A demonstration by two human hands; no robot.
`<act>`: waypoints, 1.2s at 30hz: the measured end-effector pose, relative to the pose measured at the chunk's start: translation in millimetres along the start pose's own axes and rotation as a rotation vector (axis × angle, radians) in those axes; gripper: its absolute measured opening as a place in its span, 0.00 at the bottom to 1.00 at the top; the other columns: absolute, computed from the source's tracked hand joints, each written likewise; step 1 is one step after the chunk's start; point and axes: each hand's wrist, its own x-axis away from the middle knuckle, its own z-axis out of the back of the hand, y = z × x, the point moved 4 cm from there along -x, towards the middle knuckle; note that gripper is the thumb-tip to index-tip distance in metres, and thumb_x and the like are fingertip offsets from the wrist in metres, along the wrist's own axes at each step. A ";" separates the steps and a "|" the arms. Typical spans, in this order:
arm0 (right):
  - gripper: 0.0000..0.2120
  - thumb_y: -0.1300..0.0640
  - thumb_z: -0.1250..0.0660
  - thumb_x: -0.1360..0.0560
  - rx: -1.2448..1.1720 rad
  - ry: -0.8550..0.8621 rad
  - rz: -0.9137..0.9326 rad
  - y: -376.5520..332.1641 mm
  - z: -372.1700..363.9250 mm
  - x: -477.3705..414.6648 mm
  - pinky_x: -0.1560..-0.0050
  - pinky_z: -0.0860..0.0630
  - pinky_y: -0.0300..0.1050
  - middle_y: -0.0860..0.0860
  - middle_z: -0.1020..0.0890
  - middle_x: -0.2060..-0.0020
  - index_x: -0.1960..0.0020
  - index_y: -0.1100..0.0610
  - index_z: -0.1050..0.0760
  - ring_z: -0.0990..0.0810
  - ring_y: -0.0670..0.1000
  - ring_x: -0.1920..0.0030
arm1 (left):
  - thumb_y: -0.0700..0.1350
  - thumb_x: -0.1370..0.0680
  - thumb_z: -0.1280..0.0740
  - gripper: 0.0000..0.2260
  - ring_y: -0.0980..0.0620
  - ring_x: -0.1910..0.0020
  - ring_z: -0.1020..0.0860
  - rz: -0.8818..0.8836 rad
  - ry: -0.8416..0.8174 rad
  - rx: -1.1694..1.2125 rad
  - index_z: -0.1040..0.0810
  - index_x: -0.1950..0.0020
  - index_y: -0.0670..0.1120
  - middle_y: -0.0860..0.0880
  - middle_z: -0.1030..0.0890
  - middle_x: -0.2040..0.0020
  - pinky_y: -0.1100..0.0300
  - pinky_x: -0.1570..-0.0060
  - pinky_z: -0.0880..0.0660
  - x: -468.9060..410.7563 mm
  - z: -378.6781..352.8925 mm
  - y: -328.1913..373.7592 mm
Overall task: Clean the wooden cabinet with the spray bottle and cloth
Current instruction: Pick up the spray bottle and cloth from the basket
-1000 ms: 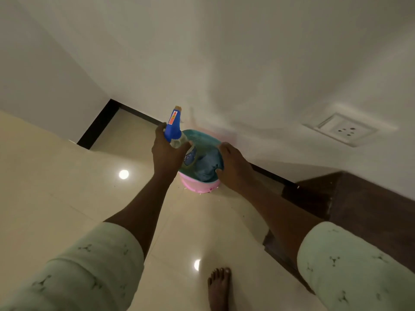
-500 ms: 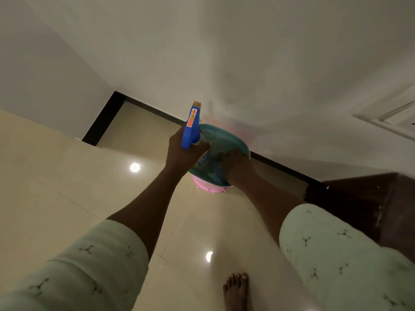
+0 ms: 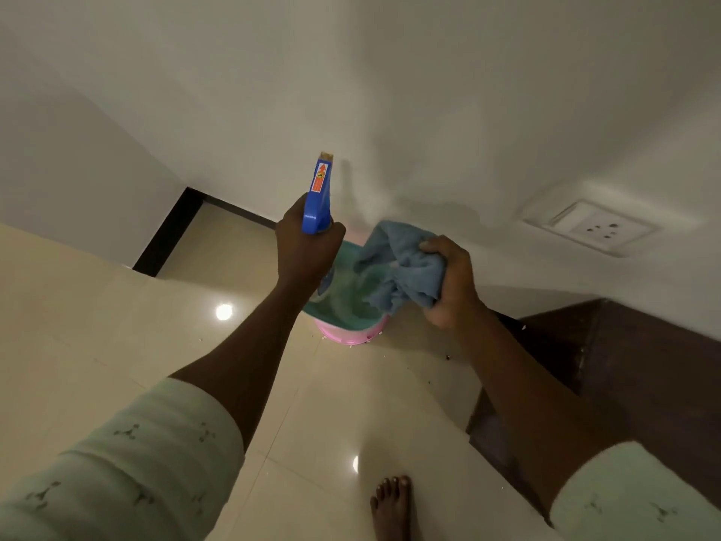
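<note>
2 hands busy: left hand grips spray bottle, right hand clutches cloth above basin; cabinet right.

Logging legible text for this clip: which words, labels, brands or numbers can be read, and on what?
Sticker on the spray bottle head: orange-red with a small graphic, too small to read.
Bottle body label, below the left hand: mostly hidden, unreadable.
Wall socket: no markings readable.
Nothing is legible.

Blue spray bottle, light-blue cloth, teal-and-pink basket, dark-brown cabinet.
</note>
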 end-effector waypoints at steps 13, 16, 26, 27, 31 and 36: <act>0.31 0.35 0.44 0.26 -0.487 -0.119 0.160 -76.8 52.7 163.5 0.44 0.24 0.52 0.57 0.20 0.51 0.37 0.59 0.30 0.20 0.56 0.50 | 0.45 0.28 0.33 0.23 0.51 0.56 0.24 -0.318 -0.112 -0.062 0.31 0.34 0.49 0.51 0.23 0.53 0.58 0.53 0.23 110.7 -64.0 142.7; 0.29 0.35 0.41 0.26 -0.482 0.011 0.188 -73.6 104.1 206.7 0.41 0.27 0.52 0.56 0.20 0.50 0.39 0.57 0.26 0.22 0.56 0.48 | 0.50 0.27 0.31 0.23 0.55 0.59 0.28 -0.308 -0.192 -0.215 0.34 0.35 0.51 0.44 0.26 0.50 0.70 0.60 0.35 149.5 -86.7 156.2; 0.19 0.46 0.26 0.38 -0.293 0.252 0.575 -152.7 286.3 352.8 0.55 0.24 0.53 0.58 0.28 0.63 0.61 0.59 0.30 0.26 0.58 0.62 | 0.52 0.31 0.29 0.13 0.52 0.67 0.29 -0.145 -0.449 -0.391 0.32 0.59 0.49 0.43 0.23 0.59 0.58 0.61 0.31 306.7 -203.1 160.3; 0.16 0.45 0.33 0.30 -0.259 0.304 0.587 -158.8 300.7 363.5 0.55 0.23 0.54 0.58 0.25 0.60 0.56 0.59 0.28 0.22 0.58 0.58 | 0.52 0.31 0.29 0.12 0.51 0.67 0.28 -0.136 -0.454 -0.379 0.31 0.59 0.49 0.44 0.23 0.61 0.58 0.63 0.29 319.7 -212.3 161.8; 0.21 0.48 0.51 0.19 -0.142 0.406 0.594 -169.2 345.1 395.3 0.65 0.23 0.50 0.58 0.25 0.63 0.57 0.57 0.24 0.16 0.55 0.65 | 0.50 0.29 0.29 0.10 0.53 0.67 0.25 -0.058 -0.452 -0.289 0.25 0.54 0.47 0.50 0.22 0.65 0.61 0.64 0.26 354.1 -242.6 173.4; 0.26 0.55 0.57 0.16 -0.120 0.375 0.538 -153.4 395.1 421.5 0.57 0.20 0.61 0.54 0.20 0.69 0.60 0.58 0.24 0.17 0.60 0.66 | 0.48 0.29 0.30 0.08 0.52 0.66 0.24 0.013 -0.478 -0.249 0.26 0.54 0.48 0.49 0.23 0.64 0.59 0.61 0.24 375.6 -278.1 171.3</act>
